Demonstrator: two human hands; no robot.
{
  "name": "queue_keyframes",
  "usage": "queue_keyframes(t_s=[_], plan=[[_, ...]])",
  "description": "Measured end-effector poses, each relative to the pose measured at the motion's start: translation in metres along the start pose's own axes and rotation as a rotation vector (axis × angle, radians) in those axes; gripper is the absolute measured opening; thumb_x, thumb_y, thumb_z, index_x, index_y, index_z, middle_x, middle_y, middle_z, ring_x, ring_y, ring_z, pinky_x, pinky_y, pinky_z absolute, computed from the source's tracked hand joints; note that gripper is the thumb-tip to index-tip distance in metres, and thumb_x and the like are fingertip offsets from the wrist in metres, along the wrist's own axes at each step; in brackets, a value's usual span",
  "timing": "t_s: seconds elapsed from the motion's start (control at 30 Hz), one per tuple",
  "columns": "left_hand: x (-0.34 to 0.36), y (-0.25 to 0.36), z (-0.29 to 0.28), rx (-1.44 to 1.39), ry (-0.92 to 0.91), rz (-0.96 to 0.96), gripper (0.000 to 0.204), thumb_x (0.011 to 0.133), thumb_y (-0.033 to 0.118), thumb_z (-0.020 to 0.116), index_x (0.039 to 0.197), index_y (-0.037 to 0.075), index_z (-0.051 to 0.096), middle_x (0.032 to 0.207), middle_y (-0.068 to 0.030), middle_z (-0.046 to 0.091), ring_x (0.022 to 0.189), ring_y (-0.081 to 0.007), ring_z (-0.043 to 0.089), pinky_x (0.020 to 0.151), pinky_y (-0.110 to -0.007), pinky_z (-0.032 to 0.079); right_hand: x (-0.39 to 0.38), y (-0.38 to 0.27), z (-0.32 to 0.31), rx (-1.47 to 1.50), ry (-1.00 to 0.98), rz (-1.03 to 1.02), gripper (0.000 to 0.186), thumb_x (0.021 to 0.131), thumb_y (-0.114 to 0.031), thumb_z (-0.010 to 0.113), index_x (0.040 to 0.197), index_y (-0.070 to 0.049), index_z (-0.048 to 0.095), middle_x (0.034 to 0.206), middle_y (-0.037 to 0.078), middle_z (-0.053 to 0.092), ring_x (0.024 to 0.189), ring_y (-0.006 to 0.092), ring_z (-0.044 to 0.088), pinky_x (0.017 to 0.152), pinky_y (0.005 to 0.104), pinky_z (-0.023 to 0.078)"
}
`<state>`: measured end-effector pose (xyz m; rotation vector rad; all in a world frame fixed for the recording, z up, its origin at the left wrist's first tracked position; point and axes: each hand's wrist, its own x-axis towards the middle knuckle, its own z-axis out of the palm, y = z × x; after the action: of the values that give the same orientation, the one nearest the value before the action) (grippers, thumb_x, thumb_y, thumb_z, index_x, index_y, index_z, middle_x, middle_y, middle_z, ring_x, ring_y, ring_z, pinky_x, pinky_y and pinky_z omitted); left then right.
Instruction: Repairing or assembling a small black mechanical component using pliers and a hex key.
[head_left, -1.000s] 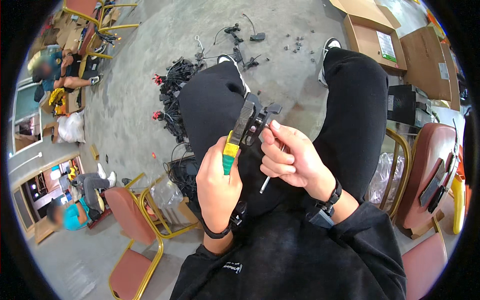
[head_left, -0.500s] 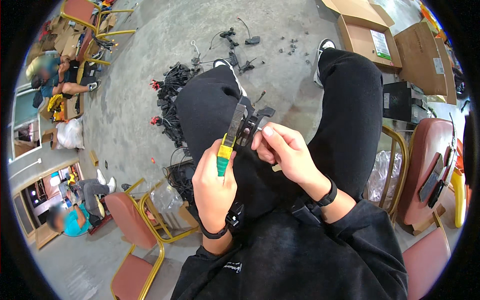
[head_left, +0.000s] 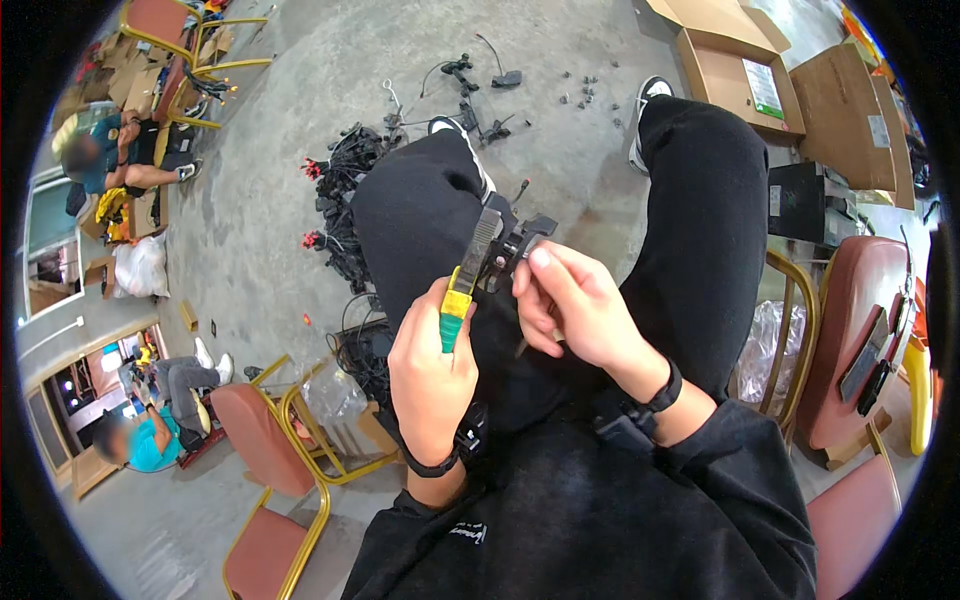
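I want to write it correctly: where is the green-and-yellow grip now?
In the head view, the green-and-yellow grip is slightly left of centre, in the left hand, below the ridged black part.

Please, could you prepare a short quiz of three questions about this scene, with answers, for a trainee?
1. Multiple choice. Which hand grips the yellow and green handle?
A) left
B) right
C) neither

2. True or false. A pile of black cables lies on the floor, to the left of the person's left leg.

3. Fill the gap. The wristband above the right hand is ____ in colour.

Key:
1. A: the left hand is wrapped around it.
2. True.
3. Black.
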<state>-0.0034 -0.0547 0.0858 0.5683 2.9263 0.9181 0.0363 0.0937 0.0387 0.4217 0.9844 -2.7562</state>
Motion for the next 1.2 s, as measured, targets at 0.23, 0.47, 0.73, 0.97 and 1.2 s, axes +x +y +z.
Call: queue_keyframes(t_s=[0.23, 0.47, 0.73, 0.97, 1.2], plan=[[0.000, 0.001, 0.000, -0.032, -0.001, -0.035, 0.027, 0.082, 0.009, 0.066, 0.105, -0.003, 0.060, 0.090, -0.0203, 0.064, 0.084, -0.0351, 0.064, 0.074, -0.035, 0.049, 0.006, 0.005, -0.004, -1.114, 0.309, -0.835, 0.016, 0.092, -0.014, 0.053, 0.084, -0.002, 0.057, 0.069, 0.006, 0.053, 0.064, 0.0153, 0.049, 0.061, 0.0240, 0.037], [-0.001, 0.002, 0.002, -0.008, -0.025, -0.063, 0.026, 0.082, 0.007, 0.065, 0.105, -0.002, 0.059, 0.090, -0.0203, 0.063, 0.083, -0.0351, 0.064, 0.073, -0.035, 0.049, 0.001, 0.004, -0.006, -0.154, 0.068, -0.137, 0.031, 0.099, -0.025, 0.042, 0.084, -0.003, 0.057, 0.063, -0.002, 0.045, 0.056, 0.0067, 0.039, 0.052, 0.0222, 0.034], [-0.001, 0.000, 0.003, -0.003, -0.006, -0.004, 0.027, 0.080, 0.001, 0.063, 0.106, -0.002, 0.057, 0.090, -0.0195, 0.062, 0.082, -0.0365, 0.062, 0.072, -0.038, 0.048, 0.000, -0.005, -0.009, 0.711, -0.229, 0.299, 0.030, 0.100, -0.031, 0.037, 0.085, -0.008, 0.050, 0.054, -0.005, 0.036, 0.029, 0.0055, 0.024, 0.031, 0.0208, 0.024], [-0.001, 0.000, 0.003, -0.022, -0.028, 0.006, 0.028, 0.079, -0.005, 0.061, 0.106, -0.001, 0.056, 0.090, -0.0187, 0.061, 0.083, -0.0373, 0.061, 0.072, -0.039, 0.048, -0.002, -0.005, -0.008, 0.691, -0.218, 0.266, 0.032, 0.101, -0.032, 0.035, 0.086, -0.008, 0.051, 0.054, -0.004, 0.036, 0.029, 0.0059, 0.027, 0.031, 0.0210, 0.023], [-0.001, 0.000, 0.002, -0.018, -0.021, 0.006, 0.029, 0.078, -0.005, 0.062, 0.106, -0.001, 0.056, 0.090, -0.0187, 0.061, 0.083, -0.0371, 0.061, 0.072, -0.039, 0.049, 0.002, 0.002, -0.007, 0.397, -0.192, 0.089, 0.033, 0.101, -0.032, 0.036, 0.086, -0.007, 0.050, 0.058, -0.002, 0.041, 0.036, 0.0085, 0.034, 0.036, 0.0228, 0.027]])
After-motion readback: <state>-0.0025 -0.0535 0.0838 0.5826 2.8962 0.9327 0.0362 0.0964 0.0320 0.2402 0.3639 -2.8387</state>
